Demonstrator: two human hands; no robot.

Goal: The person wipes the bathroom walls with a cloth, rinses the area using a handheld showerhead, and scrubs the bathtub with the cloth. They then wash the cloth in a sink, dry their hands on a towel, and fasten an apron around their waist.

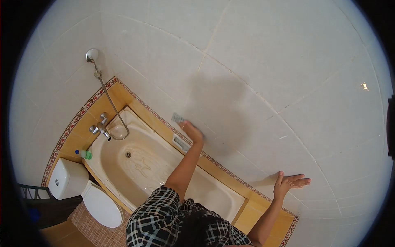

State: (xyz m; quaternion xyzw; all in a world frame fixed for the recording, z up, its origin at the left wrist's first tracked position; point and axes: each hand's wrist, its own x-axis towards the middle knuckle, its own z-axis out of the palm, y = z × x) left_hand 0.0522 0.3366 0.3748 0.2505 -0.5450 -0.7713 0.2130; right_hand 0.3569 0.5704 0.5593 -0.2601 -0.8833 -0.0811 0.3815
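My left hand (192, 131) is close to the white tiled wall (267, 74), above the patterned border strip. Its fingers are closed on a small grey-green patterned pad (177, 118), whose far end sticks out beyond the fingertips and overlaps the tiles. Just below this hand, a white soap dish (181, 143) is set into the wall by the tub's edge. Off to the right, my right hand (288, 184) has its fingers stretched out and thumb apart at the wall, holding nothing.
A cream bathtub (105, 164) lies below my arms. At its far end are a chrome mixer tap (100, 126), a shower head (92, 54) on a hose and a green bottle (86, 154). To the left stands a white toilet (103, 208) on brown floor tiles.
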